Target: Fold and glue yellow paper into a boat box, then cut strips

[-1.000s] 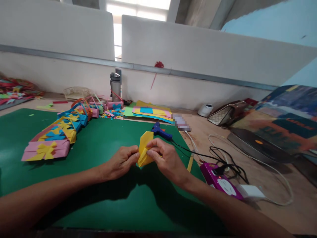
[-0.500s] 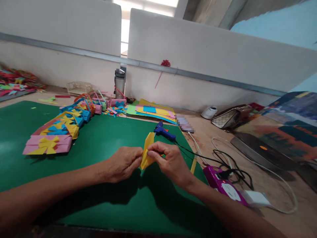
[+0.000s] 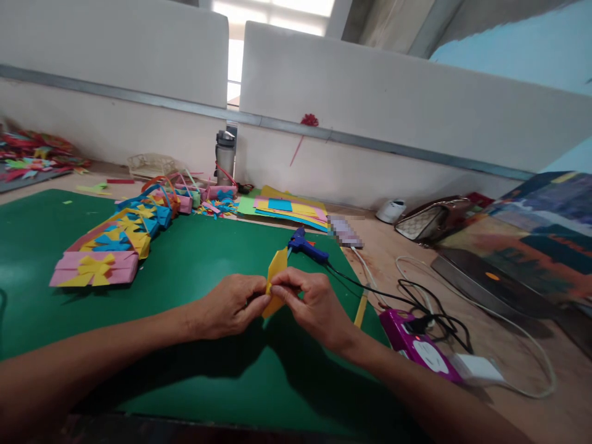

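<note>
A folded piece of yellow paper (image 3: 277, 264) is held upright above the green mat (image 3: 198, 388). My left hand (image 3: 230, 307) is closed on its left edge, thumb and fingers pinched together. From the other side my right hand (image 3: 314, 305) pinches the same paper, its fingertips almost meeting those of the left. Parts of the paper are hidden behind the fingers. Just beyond the paper lies a blue glue gun (image 3: 309, 248) on the mat. Over to the left stands a row of folded paper baskets, with a pink basket (image 3: 121, 268) bearing a yellow bow in front.
Coloured paper sheets (image 3: 296, 209) are stacked at the back, near a grey bottle (image 3: 225, 160) and paper scraps (image 3: 222, 208). On the right, a purple power strip (image 3: 423, 351) lies among black cables (image 3: 444, 320). A handbag (image 3: 428, 219) rests farther back.
The right fingertips have shifted slightly left along the paper, closer to the left hand. The view has moved a little; both hands keep hold of the paper.
</note>
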A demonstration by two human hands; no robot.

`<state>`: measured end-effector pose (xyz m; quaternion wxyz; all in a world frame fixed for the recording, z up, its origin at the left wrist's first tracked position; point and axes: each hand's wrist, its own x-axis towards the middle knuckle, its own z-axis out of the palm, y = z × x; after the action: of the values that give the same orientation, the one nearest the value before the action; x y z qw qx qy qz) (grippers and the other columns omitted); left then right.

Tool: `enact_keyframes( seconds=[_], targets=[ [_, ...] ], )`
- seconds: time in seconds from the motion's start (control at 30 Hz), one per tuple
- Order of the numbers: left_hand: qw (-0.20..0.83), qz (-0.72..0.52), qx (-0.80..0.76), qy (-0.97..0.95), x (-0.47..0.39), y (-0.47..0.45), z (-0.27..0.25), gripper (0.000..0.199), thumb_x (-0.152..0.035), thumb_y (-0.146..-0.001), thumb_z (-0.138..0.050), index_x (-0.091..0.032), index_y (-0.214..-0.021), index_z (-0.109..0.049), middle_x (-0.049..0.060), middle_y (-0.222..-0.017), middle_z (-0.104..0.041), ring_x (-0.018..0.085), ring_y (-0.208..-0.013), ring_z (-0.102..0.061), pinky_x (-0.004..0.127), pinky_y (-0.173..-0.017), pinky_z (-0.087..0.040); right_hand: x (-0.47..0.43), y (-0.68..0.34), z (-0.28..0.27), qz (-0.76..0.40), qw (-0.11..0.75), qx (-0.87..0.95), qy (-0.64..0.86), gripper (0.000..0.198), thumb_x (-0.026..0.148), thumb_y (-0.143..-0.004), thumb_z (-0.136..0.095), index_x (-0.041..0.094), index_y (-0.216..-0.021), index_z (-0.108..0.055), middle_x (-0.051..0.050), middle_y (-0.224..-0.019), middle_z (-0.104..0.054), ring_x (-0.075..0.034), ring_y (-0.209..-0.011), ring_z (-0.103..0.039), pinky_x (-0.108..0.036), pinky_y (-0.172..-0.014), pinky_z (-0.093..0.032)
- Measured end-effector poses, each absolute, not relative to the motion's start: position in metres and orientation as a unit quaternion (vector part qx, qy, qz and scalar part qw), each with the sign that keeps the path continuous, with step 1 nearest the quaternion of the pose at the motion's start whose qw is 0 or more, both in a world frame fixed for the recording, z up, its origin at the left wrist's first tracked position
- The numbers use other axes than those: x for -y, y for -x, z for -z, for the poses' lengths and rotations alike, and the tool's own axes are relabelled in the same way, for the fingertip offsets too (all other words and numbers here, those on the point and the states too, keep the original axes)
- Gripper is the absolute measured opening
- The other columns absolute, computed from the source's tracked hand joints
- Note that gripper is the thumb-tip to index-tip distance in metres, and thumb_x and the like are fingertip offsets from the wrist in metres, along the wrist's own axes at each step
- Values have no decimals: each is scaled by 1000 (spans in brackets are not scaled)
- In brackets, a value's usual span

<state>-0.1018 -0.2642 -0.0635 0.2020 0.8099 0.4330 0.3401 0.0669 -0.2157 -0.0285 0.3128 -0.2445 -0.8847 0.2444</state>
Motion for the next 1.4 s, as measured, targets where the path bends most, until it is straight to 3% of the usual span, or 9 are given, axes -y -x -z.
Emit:
enact_keyframes(
  seconds=[0.17,0.3,0.43,0.53,0.67,0.83,0.93,1.13,1.4],
  targets=[
    [133,-332,-438,-825,264,104,60,22,-22,-88,-33,-16,-76,-50,-1,-66,-50,10,-58,-43,22,-57,-34,217,-71,29,-192,321,899,228,8,17,-85,-53,18,-81,-59,0,-71,-66,-11,-62,-60,-21,-58,-45],
    [1,-297,-436,-850,266,109,46,24,-19,-89,-32,-17,-70,-47,-1,-63,-50,10,-54,-41,23,-52,-31,217,-77,18,10,388,910,148,13,16,-86,-50,19,-97,-57,-6,-86,-67,-17,-80,-62,-29,-73,-48],
    [-129,-226,-435,-862,268,108,38,27,-19,-91,-31,-18,-71,-49,1,-64,-53,14,-57,-47,26,-53,-33,216,-80,8,142,372,914,75,21,6,-85,-43,19,-88,-59,-9,-105,-64,-23,-109,-53,-43,-93,-40],
    [-160,-202,-433,-864,269,107,38,24,-19,-91,-33,-18,-74,-50,2,-67,-56,15,-60,-50,26,-56,-36,213,-80,11,129,316,937,71,27,2,-85,-35,18,-79,-57,-7,-100,-66,-20,-101,-57,-46,-97,-33],
    [-138,-245,-417,-864,268,109,41,23,-17,-91,-31,-18,-76,-49,3,-74,-58,13,-64,-52,24,-59,-39,206,-82,22,40,308,946,95,22,4,-85,-38,19,-75,-53,-4,-83,-68,-14,-79,-62,-39,-92,-35],
    [-29,-314,-399,-861,266,112,44,17,-18,-92,-34,-18,-80,-46,4,-81,-59,12,-68,-51,22,-60,-40,203,-80,30,-8,347,932,109,19,10,-86,-41,20,-72,-50,1,-66,-64,-12,-59,-55,-31,-78,-42],
    [48,-347,-393,-850,267,110,44,15,-18,-92,-35,-19,-81,-46,4,-82,-58,11,-69,-51,22,-63,-41,204,-79,32,-21,366,924,104,16,13,-87,-43,19,-79,-54,-1,-69,-65,-12,-60,-54,-26,-66,-43],
    [157,-448,-421,-773,272,106,46,5,-20,-85,-49,-17,-88,-53,5,-84,-62,14,-77,-57,25,-71,-45,207,-82,34,-22,385,917,102,22,11,-88,-41,17,-77,-58,-2,-66,-65,-12,-60,-55,-24,-60,-42],
    [119,-535,-413,-728,270,104,55,5,-17,-83,-56,-16,-79,-59,6,-83,-67,14,-75,-62,24,-70,-48,206,-91,34,-13,409,903,127,18,10,-86,-45,18,-75,-56,-1,-65,-63,-10,-56,-53,-22,-56,-41]
  ],
)
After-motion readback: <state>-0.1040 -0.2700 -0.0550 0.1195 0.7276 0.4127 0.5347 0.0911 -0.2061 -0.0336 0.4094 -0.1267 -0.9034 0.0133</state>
